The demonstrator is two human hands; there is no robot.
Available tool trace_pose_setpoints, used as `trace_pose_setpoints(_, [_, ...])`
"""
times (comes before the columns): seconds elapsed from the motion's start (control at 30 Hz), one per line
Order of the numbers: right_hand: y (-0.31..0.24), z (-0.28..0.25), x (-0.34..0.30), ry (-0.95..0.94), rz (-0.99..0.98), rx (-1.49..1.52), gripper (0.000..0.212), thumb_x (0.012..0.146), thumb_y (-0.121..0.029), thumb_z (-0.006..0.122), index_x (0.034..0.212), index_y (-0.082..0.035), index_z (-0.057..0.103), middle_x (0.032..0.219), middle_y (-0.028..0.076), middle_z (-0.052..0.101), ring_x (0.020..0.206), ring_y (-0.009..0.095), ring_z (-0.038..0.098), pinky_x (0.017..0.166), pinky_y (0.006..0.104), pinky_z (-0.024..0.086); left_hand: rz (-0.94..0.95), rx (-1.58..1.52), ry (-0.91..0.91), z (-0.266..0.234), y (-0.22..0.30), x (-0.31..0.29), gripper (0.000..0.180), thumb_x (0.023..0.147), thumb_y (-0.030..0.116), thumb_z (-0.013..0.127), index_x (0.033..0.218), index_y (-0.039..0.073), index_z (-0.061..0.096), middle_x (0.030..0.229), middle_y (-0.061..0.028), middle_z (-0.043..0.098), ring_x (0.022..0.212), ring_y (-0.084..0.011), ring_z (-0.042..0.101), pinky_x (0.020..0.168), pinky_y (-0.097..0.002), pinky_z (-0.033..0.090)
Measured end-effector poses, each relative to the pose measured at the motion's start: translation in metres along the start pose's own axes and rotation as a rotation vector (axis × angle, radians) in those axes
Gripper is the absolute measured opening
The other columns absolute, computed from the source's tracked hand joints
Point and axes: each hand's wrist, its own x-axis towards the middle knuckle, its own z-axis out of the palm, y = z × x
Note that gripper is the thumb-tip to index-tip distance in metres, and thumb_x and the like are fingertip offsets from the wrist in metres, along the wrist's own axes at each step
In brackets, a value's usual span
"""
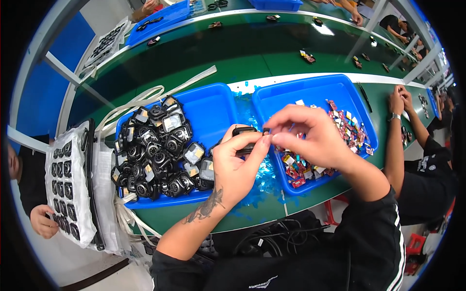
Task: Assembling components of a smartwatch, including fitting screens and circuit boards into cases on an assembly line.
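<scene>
Above the gap between two blue trays [213,104], left hand [236,167] grips a small black camera housing [244,138]; right hand [310,136] pinches a tiny part at its edge.

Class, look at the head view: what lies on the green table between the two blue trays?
Loose pale-blue film scraps litter the gap between the left tray and the right tray.

Bright, even overhead light; white glare streaks on the green worktop [252,48] at top. Shadows soft, short beneath the blue trays. Strong fisheye: straight edges bow toward the rim, black vignette in corners. Centre sharp; periphery soft, slightly smeared.
</scene>
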Motion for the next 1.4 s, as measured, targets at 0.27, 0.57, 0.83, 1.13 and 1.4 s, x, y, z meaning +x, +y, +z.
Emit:
trace_pose_setpoints(0.27, [-0.001,0.003,-0.001,0.149,-0.137,0.132,0.01,0.087,-0.006,0.068,0.093,0.003,0.067,0.095,0.007,0.068,0.083,0.012,0.066,0.073,0.0253,0.055,0.02,-0.011,-0.138,0.002,0.009,-0.001,0.021,0.097,0.007,0.052,0.115,-0.002,0.061,0.111,-0.0088,0.054,0.092,-0.0103,0.054,0.078,-0.0239,0.046])
trace_pose_setpoints(0.57, [-0.01,0.0,-0.005,-0.065,0.064,0.199,0.008,0.084,0.003,0.07,0.09,0.004,0.064,0.088,0.006,0.065,0.079,0.009,0.062,0.068,0.0214,0.051,-0.003,-0.007,-0.04,-0.001,0.011,-0.001,0.019,0.085,0.003,0.069,0.104,0.002,0.071,0.099,-0.0053,0.061,0.086,-0.0092,0.06,0.063,-0.0185,0.048])
trace_pose_setpoints(0.83, [0.003,0.002,-0.007,-0.136,0.231,0.554,0.015,0.088,-0.009,0.071,0.095,0.0,0.062,0.085,0.003,0.066,0.078,0.008,0.063,0.071,0.0218,0.051,0.13,0.069,-0.026,-0.001,0.012,-0.001,0.023,0.082,0.001,0.072,0.105,0.004,0.073,0.096,-0.0046,0.061,0.085,-0.0087,0.06,0.061,-0.0173,0.047])
trace_pose_setpoints(1.13, [0.0,0.001,-0.008,-0.073,0.132,0.34,0.011,0.089,-0.007,0.069,0.092,0.002,0.063,0.086,0.003,0.065,0.079,0.007,0.061,0.07,0.0225,0.05,0.233,0.26,-0.095,-0.003,0.016,-0.003,0.041,0.084,-0.005,0.064,0.124,0.003,0.062,0.105,-0.0088,0.059,0.092,-0.0123,0.058,0.072,-0.0225,0.048])
trace_pose_setpoints(1.4, [-0.002,0.012,-0.018,0.138,0.033,0.287,0.007,0.089,-0.003,0.066,0.094,0.003,0.065,0.087,0.005,0.068,0.078,0.006,0.063,0.069,0.0213,0.052,-0.142,-0.313,-0.133,0.003,0.009,-0.002,0.069,0.093,-0.004,0.045,0.154,0.006,0.013,0.132,-0.0151,0.051,0.102,-0.0135,0.055,0.08,-0.026,0.046])
